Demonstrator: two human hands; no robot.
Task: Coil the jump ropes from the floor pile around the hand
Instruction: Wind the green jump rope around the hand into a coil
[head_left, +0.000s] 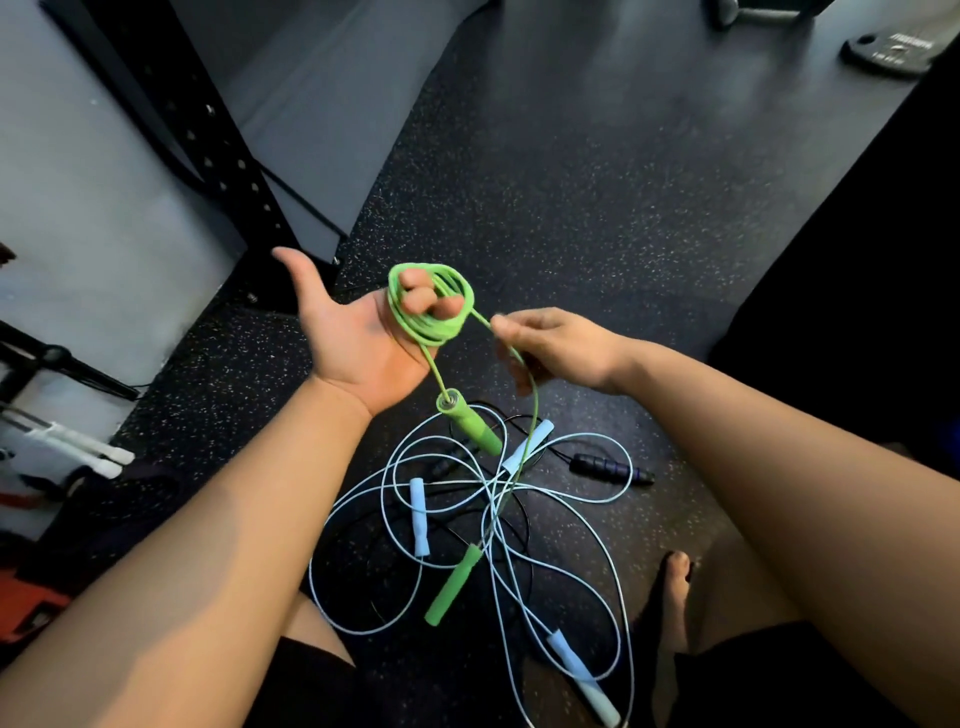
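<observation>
Bare forearms reach in from both lower corners. Black shorts (311, 686) and a bare foot (672, 597) sit on the near side of the floor pile (467, 519), the foot just right of it. That pile is a tangle on the speckled dark floor (571, 208). Pale blue ropes (597, 499) loop across one another, their pale handles scattered through it. A black rope's dark handle (610, 467) lies at the pile's far right edge, and one green handle (454, 584) lies in its middle, across the blue cords.

Above the pile's far side the left grip (358, 338) is held palm up, thumb spread wide. Its fingers are bent up, and the green jump rope (431, 317) is wound round them in several turns. A short length drops from the coil to the hanging green handle (470, 426), which dangles over the pile's far edge.

Above the pile's far right, the right grip (550, 348) is clamped on the free run of green cord, pinching it between thumb and forefinger just beside the coil. From the pinch the cord falls into the pile, passing among the blue cords toward the green handle lying there.

Left of the pile lie white-handled items (78, 447) and something orange (26, 608). Beyond the pile to the left stands a black perforated rack upright (208, 135). Far beyond it to the right lies a dark weight plate (891, 52).
</observation>
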